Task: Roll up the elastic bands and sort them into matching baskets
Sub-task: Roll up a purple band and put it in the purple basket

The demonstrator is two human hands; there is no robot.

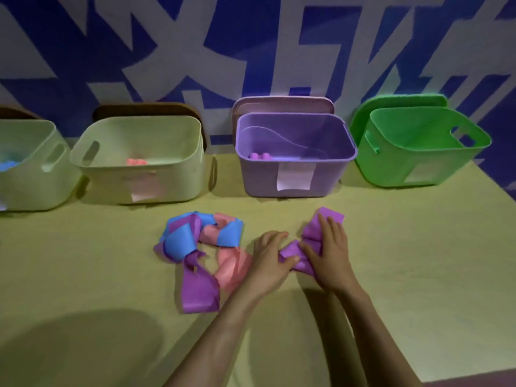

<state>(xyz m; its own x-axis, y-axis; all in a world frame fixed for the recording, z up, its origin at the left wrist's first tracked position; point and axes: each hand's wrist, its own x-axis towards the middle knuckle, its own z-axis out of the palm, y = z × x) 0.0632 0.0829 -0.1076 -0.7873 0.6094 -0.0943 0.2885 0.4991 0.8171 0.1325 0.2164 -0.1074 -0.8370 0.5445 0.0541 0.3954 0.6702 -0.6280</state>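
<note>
1. Progress check: the far row of baskets has stock in it. The purple basket (pixel 296 174) holds small purple rolls (pixel 259 156) at its near-left corner, the pale basket (pixel 145 174) left of it shows a pink roll (pixel 136 162), and the far-left basket (pixel 25 177) has something blue (pixel 7 165) inside.
2. The green basket (pixel 418 152) on the right shows nothing inside from this angle.
3. Plenty left, by my reckoning: a tangled pile of bands (pixel 201 247), blue, pink and purple, lies unrolled mid-table, just left of the hands.
4. The band in play is a purple band (pixel 315 236), crumpled on the table (pixel 418 261) near the purple basket, its far end poking out beyond the fingertips. It is not yet a neat roll.
5. The left hand (pixel 269 255) sits at the band's near-left end with its thumb laid across the material. Its fingers reach loosely forward onto the table, pressing rather than gripping.
6. The right hand (pixel 332 252) lies flat and spread on top of the band, fingers straight and pointing away, pinning it down.
7. My read is that the rolling of this band is only getting started.
</note>
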